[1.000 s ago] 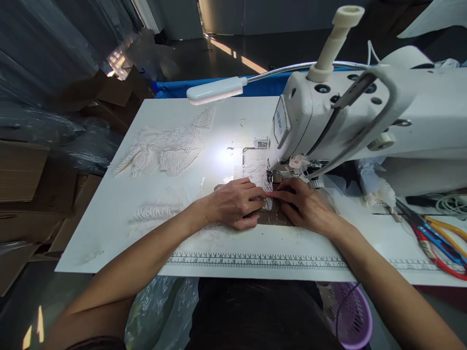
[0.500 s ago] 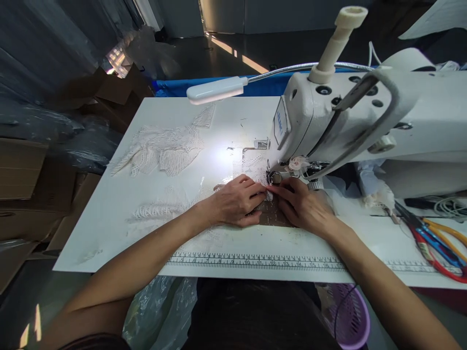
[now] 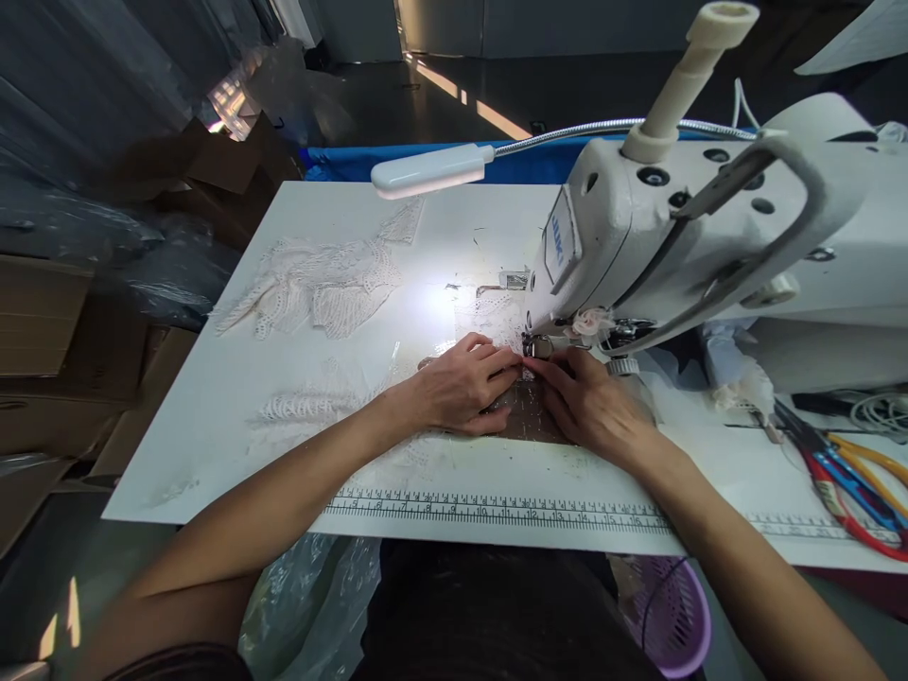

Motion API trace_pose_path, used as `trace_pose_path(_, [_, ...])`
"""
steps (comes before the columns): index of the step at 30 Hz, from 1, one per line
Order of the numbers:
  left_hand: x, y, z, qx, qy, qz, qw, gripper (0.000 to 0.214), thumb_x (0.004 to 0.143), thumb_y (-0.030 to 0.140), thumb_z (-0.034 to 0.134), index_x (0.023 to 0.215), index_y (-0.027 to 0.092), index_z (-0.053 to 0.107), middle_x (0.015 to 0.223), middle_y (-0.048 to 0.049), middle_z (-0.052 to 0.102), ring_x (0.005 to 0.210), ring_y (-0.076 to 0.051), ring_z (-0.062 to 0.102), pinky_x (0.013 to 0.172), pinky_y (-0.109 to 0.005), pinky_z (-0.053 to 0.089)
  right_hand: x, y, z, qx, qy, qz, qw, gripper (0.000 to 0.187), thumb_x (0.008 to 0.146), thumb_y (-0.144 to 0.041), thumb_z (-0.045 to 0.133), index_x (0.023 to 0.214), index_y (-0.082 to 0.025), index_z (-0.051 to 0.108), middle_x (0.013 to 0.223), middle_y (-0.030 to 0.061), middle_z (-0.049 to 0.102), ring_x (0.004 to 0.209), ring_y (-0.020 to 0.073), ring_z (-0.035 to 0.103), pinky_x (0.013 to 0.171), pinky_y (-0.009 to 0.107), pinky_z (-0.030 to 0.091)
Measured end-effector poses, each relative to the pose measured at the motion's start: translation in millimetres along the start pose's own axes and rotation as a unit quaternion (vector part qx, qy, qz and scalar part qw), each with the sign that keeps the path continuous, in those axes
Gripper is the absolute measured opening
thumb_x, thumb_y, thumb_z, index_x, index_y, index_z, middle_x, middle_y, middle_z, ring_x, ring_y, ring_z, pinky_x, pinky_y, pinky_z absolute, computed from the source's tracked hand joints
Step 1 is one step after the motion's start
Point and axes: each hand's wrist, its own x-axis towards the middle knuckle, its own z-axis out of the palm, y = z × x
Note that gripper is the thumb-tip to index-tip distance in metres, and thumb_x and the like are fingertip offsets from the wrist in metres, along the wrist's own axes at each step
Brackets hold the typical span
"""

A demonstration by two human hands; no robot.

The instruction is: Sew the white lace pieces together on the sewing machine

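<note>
White lace fabric (image 3: 497, 320) lies under the presser foot of a white sewing machine (image 3: 602, 218). Just left of the needle area, my left hand (image 3: 464, 383) is closed, pinching the lace edge with thumb and fingers. My right hand (image 3: 588, 397) grips the same edge from the right, close in front of the presser foot (image 3: 539, 346). Both sets of fingertips nearly meet there and cover the part between them. A brown patch of the machine bed (image 3: 532, 421) shows below the hands. More lace (image 3: 305, 409) spreads under and beside my left forearm.
A separate lace piece (image 3: 333, 279) rests on the white table at the back left. A lamp (image 3: 432, 172) lights the work. Scissors (image 3: 851, 482) lie at the right, and a printed ruler (image 3: 497, 508) runs along the front edge. Cardboard boxes (image 3: 67, 378) stand left; a purple basket (image 3: 671, 615) is below.
The view has shifted slightly, so the sewing machine appears a little farther right. Both hands keep nearly the same place and grip on the lace at the presser foot.
</note>
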Motion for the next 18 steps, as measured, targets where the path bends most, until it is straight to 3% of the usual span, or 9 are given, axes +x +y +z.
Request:
trace_pose_path(4, [1.2, 0.5, -0.8, -0.005, -0.006, -0.012, 1.0, 0.041, 0.091, 0.032, 0.044, 0.119, 0.006, 0.058, 0.12, -0.0184, 0.059, 0.101, -0.028, 0.058, 0.091, -0.048, 0.045, -3.8, 0.5, -3.9, 0.034, 0.004, -0.022, 0.999, 0.038, 0.095, -0.022, 0.04, 0.125, -0.019, 0.062, 0.113, 0.0164, 0.061, 0.094, 0.0268, 0.062, 0.074, 0.038, 0.054])
trace_pose_path(12, [4.8, -3.7, -0.6, -0.001, -0.008, -0.025, 1.0, 0.042, 0.092, 0.035, 0.044, 0.121, 0.008, 0.058, 0.124, -0.0183, 0.057, 0.108, -0.03, 0.056, 0.093, -0.047, 0.044, -0.5, -0.1, -2.1, 0.004, -0.013, 0.001, 1.0, 0.039, 0.093, -0.022, 0.04, 0.126, -0.019, 0.06, 0.108, 0.0168, 0.063, 0.093, 0.029, 0.062, 0.072, 0.04, 0.055])
trace_pose_path(18, [6.8, -5.5, -3.8, -0.002, -0.03, -0.043, 0.999, 0.048, 0.093, 0.039, 0.044, 0.128, 0.007, 0.053, 0.127, -0.0189, 0.053, 0.107, -0.029, 0.056, 0.094, -0.046, 0.042, 2.0, -0.5, 0.1, 0.027, -0.011, -0.002, 1.0, 0.039, 0.092, -0.019, 0.039, 0.126, -0.018, 0.059, 0.105, 0.0163, 0.063, 0.097, 0.0293, 0.061, 0.081, 0.043, 0.054])
